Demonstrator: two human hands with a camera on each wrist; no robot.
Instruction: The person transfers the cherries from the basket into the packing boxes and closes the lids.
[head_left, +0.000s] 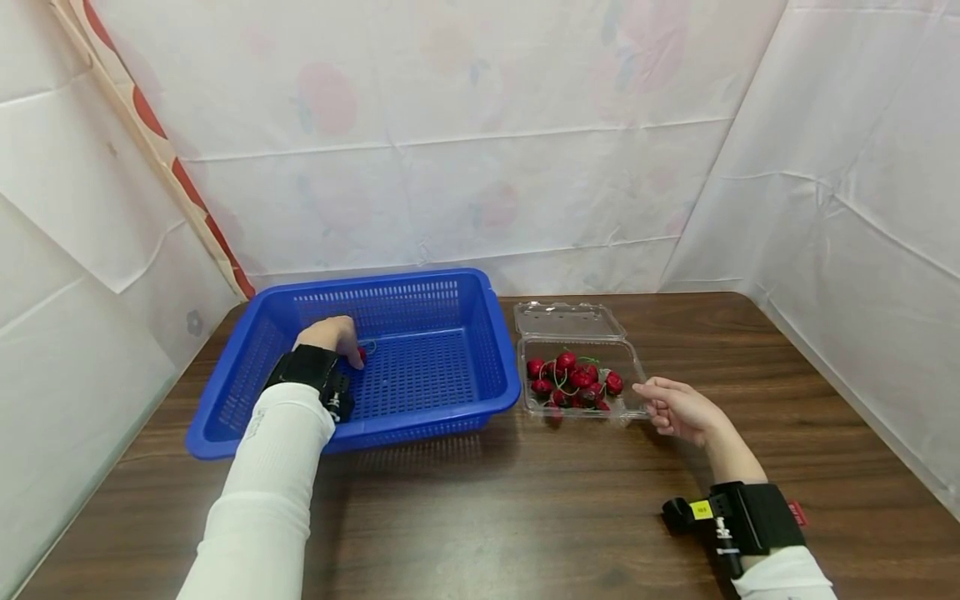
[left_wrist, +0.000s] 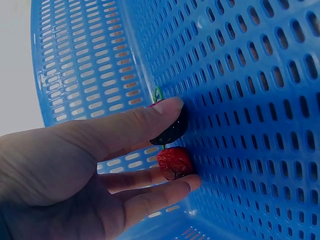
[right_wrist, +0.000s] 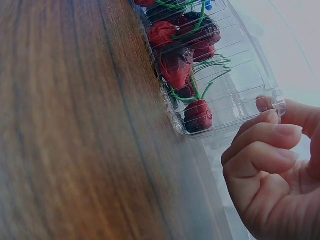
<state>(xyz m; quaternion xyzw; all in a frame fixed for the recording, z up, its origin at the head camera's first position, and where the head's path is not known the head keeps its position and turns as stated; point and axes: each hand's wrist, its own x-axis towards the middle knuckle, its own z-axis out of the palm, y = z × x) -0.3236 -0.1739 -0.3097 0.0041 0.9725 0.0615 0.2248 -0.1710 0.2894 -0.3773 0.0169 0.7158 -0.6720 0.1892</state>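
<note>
Inside the blue basket (head_left: 420, 425), my left hand (head_left: 330, 335) reaches down close to the perforated floor. In the left wrist view, its thumb and fingers hold two cherries with green stems: a dark cherry (left_wrist: 172, 130) under the thumb and a wrinkled red cherry (left_wrist: 175, 162) by the fingertips. To the right, my right hand (head_left: 678, 408) pinches the rim at the near right corner of a clear plastic clamshell box (head_left: 633, 367). Several red cherries (head_left: 583, 377) lie heaped in that box, mostly at its left and middle.
The box's hinged lid (head_left: 570, 320) lies folded back behind it, beside the basket's right wall. A brown wooden table (head_left: 487, 508) carries both containers. White patterned sheeting (head_left: 450, 167) hangs behind the table and along both sides.
</note>
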